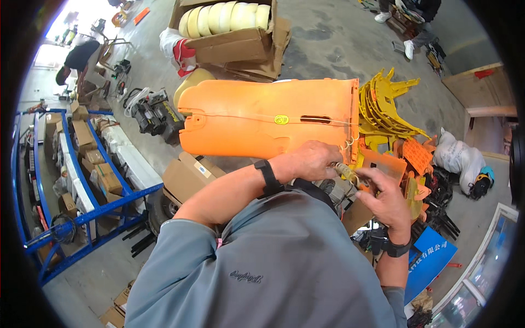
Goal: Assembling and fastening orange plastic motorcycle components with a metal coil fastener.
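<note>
In front of my body lies a large orange plastic shell with a slot, a small yellow label and a thin cord running along it. At its near right corner, my left hand is closed on one end of a short, yellowish ridged piece, like a coiled hose. Thumb and fingers of my right hand close on the other end. My fingers partly hide this piece, so its exact kind is unclear. Pale cord loops hang at the shell's right edge, just beyond my hands.
Yellow plastic parts are stacked to the right, near a white sack and a blue sign. A blue metal rack holding boxes stands left. Beyond the shell is a carton of cream rolls. Other people work farther off.
</note>
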Demonstrator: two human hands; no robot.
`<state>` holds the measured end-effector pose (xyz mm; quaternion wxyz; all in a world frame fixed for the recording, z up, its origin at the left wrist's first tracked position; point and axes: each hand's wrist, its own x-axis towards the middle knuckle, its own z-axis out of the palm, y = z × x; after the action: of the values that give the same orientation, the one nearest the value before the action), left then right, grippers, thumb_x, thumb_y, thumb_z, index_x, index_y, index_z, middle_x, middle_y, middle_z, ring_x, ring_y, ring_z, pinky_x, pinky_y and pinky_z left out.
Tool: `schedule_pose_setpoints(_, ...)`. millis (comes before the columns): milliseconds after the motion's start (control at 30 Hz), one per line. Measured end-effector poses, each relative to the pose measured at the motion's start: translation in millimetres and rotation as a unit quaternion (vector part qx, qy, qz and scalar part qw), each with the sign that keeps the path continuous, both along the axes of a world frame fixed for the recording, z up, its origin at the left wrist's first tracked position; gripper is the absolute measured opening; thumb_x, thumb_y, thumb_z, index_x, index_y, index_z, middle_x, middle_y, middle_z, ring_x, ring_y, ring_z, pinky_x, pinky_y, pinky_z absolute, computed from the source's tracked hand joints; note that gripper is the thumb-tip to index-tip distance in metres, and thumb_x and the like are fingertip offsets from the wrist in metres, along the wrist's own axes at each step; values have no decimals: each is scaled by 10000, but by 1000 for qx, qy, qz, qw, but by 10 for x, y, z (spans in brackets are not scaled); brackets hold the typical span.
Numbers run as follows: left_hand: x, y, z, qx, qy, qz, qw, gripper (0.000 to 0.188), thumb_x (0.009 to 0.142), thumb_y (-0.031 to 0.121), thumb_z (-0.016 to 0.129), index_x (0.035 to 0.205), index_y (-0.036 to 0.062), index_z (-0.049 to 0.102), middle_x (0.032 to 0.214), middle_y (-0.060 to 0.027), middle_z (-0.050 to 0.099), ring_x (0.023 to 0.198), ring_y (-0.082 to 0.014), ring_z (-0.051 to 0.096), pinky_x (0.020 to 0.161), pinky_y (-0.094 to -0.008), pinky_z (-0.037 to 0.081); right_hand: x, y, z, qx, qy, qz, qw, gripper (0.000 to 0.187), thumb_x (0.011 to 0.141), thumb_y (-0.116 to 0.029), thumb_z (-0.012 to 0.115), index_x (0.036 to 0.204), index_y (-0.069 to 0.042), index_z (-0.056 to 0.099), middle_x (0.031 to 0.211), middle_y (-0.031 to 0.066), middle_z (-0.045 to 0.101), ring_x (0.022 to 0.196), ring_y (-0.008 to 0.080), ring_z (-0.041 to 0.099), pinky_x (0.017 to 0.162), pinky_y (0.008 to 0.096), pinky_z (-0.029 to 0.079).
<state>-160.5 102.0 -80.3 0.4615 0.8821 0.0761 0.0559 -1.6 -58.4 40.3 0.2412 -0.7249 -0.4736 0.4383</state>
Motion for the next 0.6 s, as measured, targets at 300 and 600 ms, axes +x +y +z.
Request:
schedule_pose_setpoints(300,-636,238,93,-88,-65,130,986,211,768,170,726,882,18,634,883,-112,627,855,-254,609,781,-369,489,-108,557,62,140,-148,98,974,405,768,-11,661,1163,-12,567,1043,175,615,964,374,592,806,408,484)
schedule_pose_setpoints(600,-846,214,-50,-493,-20,265,829,170,833,68,660,996,22,644,917,-18,637,784,-75,564,704,-248,476,324,589,-635,209,-149,-77,963,349,824,-31,602,1169,19,574,1136,180,616,1085,340,586,938,398,459)
